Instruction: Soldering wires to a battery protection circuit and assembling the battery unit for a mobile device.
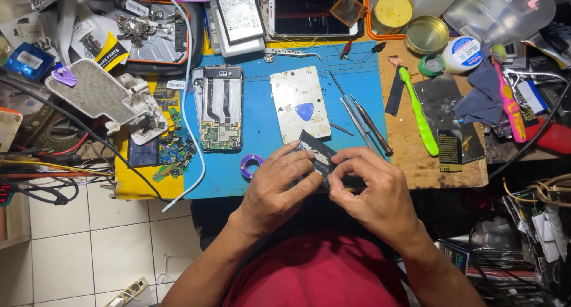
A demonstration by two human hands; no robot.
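Fingertips of both hands pinch a small black flat phone part (318, 155) at the near edge of the blue work mat (262, 123); left hand (276, 185) clamps its left end, right hand (372, 191) its right; part looks light, thin, stiff, likely fragile, best held by edges; beyond: purple tape roll (251, 164), opened phone (221, 108), metal plate with blue pick (300, 102).

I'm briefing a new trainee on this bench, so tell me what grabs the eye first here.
First, the two hands at the near edge of the blue mat: left hand and right hand together hold a small dark flat part. Behind them on the mat lie an opened phone with its circuit board bare and a white plate bearing a blue pick. A bright green brush lies to the right.
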